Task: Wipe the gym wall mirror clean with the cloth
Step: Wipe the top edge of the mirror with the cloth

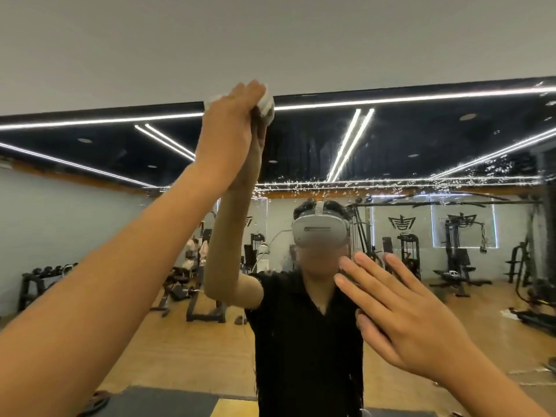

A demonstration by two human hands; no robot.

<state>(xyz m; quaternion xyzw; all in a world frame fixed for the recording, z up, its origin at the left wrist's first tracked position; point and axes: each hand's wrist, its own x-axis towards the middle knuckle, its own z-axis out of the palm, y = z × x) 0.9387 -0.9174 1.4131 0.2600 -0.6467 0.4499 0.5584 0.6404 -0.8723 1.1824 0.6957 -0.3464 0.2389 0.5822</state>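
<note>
- I am holding my left arm point(90, 296) up from the near left corner, and it is filling most of that side of the view.
- My left hand point(228, 130) is gripping the cloth point(268, 104), fingers curled tight round it. Only a white bunch is showing past my knuckles, and it is pressing at the very top edge of the mirror point(421, 139), where the glass meets the pale wall point(270, 40).
- My right hand point(406, 320) is lying flat and spread at the lower right, holding nothing. It seems to be resting on the glass, since its reflection is meeting it.
- Droplets point(301, 185) are clinging in a band across the mirror below the cloth and thickening toward the far right.
- What I am worrying about:
  - The bare palm is probably leaving prints on the glass, so that patch will likely need wiping too.
  - With the cloth bunched so small, only a little of it is touching, and that may be giving streaks rather than a clean pass.
  - At full stretch I am pressing weakly, and the cloth could slide off the top edge onto the wall.
  - The droplets may be running down and drying into marks before I get to them.
- For writing, I am finding nothing legible: a dark emblem point(401, 222) is showing reflected on the far gym wall, repeated further right, and the headset point(319, 233) is showing no brand I can read.
</note>
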